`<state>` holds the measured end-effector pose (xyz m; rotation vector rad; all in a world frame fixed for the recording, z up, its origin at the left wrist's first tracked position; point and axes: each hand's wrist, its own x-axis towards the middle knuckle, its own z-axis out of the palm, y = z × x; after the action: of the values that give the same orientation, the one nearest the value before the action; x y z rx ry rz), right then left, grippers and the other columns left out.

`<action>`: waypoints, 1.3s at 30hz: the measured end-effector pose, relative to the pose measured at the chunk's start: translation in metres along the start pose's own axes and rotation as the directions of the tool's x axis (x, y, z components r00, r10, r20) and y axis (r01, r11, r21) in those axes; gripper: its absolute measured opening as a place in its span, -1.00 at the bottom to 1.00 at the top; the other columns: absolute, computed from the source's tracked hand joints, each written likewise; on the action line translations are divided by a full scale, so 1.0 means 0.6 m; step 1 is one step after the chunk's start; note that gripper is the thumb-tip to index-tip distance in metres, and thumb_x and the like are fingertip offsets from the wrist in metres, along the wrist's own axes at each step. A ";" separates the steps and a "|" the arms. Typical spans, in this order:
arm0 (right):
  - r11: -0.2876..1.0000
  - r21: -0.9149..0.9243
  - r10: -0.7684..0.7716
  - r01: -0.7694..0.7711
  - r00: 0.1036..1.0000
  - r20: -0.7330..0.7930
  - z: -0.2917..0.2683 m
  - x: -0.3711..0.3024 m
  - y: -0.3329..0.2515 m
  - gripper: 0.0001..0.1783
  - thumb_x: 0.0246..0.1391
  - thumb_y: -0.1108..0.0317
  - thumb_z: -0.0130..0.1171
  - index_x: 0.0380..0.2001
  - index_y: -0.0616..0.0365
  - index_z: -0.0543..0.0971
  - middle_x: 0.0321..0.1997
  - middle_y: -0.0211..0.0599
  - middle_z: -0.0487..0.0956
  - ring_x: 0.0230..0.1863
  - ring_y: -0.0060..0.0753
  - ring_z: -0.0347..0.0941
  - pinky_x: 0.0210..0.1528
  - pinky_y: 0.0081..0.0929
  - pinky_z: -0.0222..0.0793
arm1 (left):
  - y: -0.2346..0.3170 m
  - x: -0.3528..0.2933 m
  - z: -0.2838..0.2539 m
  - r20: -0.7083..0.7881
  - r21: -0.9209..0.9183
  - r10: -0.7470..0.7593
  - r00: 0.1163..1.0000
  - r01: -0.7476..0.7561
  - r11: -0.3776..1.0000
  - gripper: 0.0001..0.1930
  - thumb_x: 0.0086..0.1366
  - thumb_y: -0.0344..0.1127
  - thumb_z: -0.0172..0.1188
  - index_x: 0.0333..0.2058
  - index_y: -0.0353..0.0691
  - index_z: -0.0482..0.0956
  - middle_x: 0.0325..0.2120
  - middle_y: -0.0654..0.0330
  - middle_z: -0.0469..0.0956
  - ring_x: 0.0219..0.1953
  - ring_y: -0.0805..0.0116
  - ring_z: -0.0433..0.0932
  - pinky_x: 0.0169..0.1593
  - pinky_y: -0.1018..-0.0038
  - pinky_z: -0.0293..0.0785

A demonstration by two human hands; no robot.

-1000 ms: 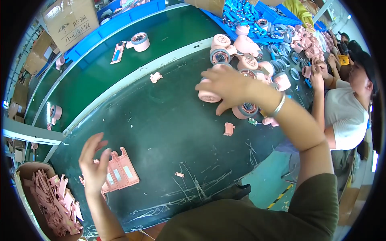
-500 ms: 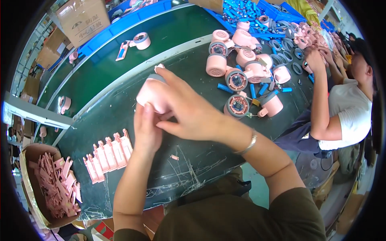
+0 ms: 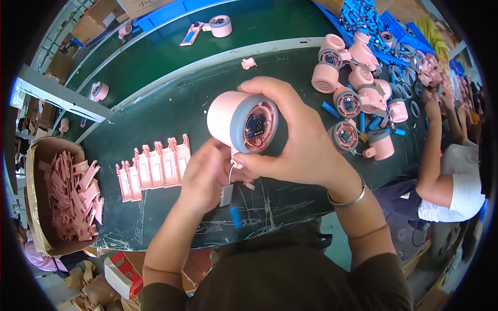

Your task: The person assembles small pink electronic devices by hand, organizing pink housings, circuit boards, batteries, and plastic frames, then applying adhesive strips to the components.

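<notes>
My right hand [image 3: 306, 142] is wrapped round a pink fan head [image 3: 220, 118] with a grey ring, thumb below and fingers over the top. Its open side faces right and shows a dark circuit board [image 3: 256, 126] with red wires. My left hand [image 3: 199, 179], partly blurred, is closed about the narrow neck under the fan head; its fingertips are partly hidden. Below the neck hang a wire with a flat pale piece [image 3: 226, 195] and a blue cylindrical cell [image 3: 236, 216]. Left of my hands, several pink handle shells [image 3: 163, 163] lie in a row on the dark table.
At the left edge stands a cardboard box [image 3: 36, 207] of pink strips. More fan heads [image 3: 325, 78] are heaped at the right, among blue cells and grey rings [image 3: 410, 78]. Beyond a pale rail runs a green belt [image 3: 155, 57]. A co-worker [image 3: 448, 179] sits at the right.
The fan head has turned, so its ring and circuit board now show. The wire and blue cell have come into sight below it. My view has shifted, moving the scene right and up.
</notes>
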<state>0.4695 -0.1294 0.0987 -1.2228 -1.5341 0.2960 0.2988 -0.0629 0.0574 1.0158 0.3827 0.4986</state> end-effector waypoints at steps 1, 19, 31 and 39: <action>0.995 -0.091 -0.034 0.030 0.998 -0.048 0.006 -0.001 -0.001 -0.38 -0.31 0.29 0.33 -0.08 0.14 0.38 -0.10 -0.17 0.46 -0.11 -0.11 0.45 -0.05 -0.34 0.37 | -0.008 -0.012 -0.013 0.075 0.129 0.044 0.996 -0.053 0.990 -0.55 0.36 -0.15 -0.09 0.09 -0.35 0.19 -0.14 -0.04 0.45 -0.19 0.22 0.54 -0.19 0.36 0.55; 0.883 -0.462 -0.169 0.084 0.975 -0.146 0.012 -0.006 0.003 -0.31 -0.47 0.21 0.38 -0.11 0.05 0.45 -0.22 -0.37 0.52 -0.39 -0.32 0.41 -0.36 -0.41 0.28 | -0.034 -0.037 -0.047 0.178 0.127 0.119 0.977 -0.143 0.981 -0.58 0.22 -0.61 0.00 0.08 -0.34 0.31 -0.10 -0.06 0.48 -0.07 0.23 0.50 0.03 0.37 0.39; 0.896 -0.444 -0.054 0.016 0.996 -0.074 -0.004 -0.009 -0.046 -0.29 -0.54 0.35 0.42 -0.13 0.20 0.44 -0.07 -0.05 0.48 -0.24 -0.06 0.41 -0.20 -0.29 0.30 | -0.036 -0.042 -0.034 0.202 0.086 0.066 0.977 -0.085 0.993 -0.67 0.20 -0.57 0.09 -0.02 -0.32 0.44 -0.16 0.14 0.53 -0.10 0.42 0.50 0.02 0.47 0.43; 0.814 -0.506 -0.291 0.287 0.954 0.074 -0.027 -0.008 -0.159 -0.14 -0.46 0.38 0.36 0.04 0.25 0.25 0.02 0.19 0.38 -0.11 0.08 0.39 -0.09 -0.13 0.31 | 0.062 -0.098 0.004 0.399 0.286 0.258 0.880 -0.387 0.877 -0.70 0.17 -0.53 0.14 -0.09 -0.35 0.48 -0.22 0.07 0.56 -0.21 0.33 0.57 -0.12 0.46 0.47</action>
<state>0.4318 -0.1812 0.1711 -1.3582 -1.8316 -0.3469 0.2437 -0.0817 0.0954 1.5137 -0.0295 0.5497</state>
